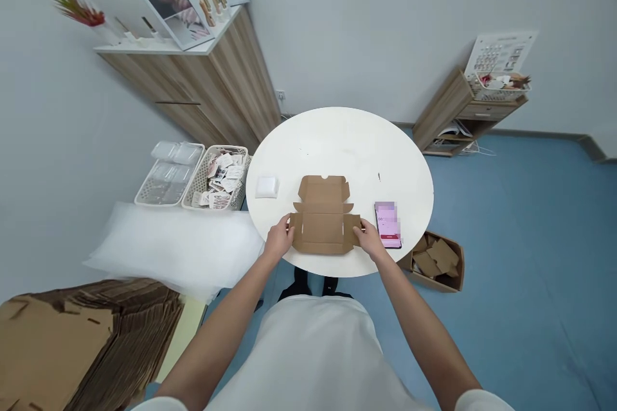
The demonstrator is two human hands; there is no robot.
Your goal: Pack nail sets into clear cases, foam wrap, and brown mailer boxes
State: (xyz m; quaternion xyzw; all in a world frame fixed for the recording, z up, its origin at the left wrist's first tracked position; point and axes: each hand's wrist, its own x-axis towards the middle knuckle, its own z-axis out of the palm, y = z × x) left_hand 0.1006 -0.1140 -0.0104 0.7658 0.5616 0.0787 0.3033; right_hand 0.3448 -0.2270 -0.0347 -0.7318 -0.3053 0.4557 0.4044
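An unfolded brown cardboard box (pixel 322 228) lies on the round white table (pixel 337 141), its lid panel pointing away from me. My left hand (pixel 279 237) grips the flap at its left side, fingers closed on the edge. On the opposite side, my right hand (pixel 369 239) pinches the right flap. A small white packet (pixel 267 187) sits on the table to the left of the cardboard. Right of it lies a phone (pixel 387 225) with a pink screen, close to my right hand.
Left of the table are a white basket of small cards (pixel 224 178), a basket of clear packages (pixel 169 173), white foam sheets (pixel 178 244) and a stack of flat cardboard (pixel 62 353). An open carton (pixel 438 263) with cardboard pieces stands on the floor at right.
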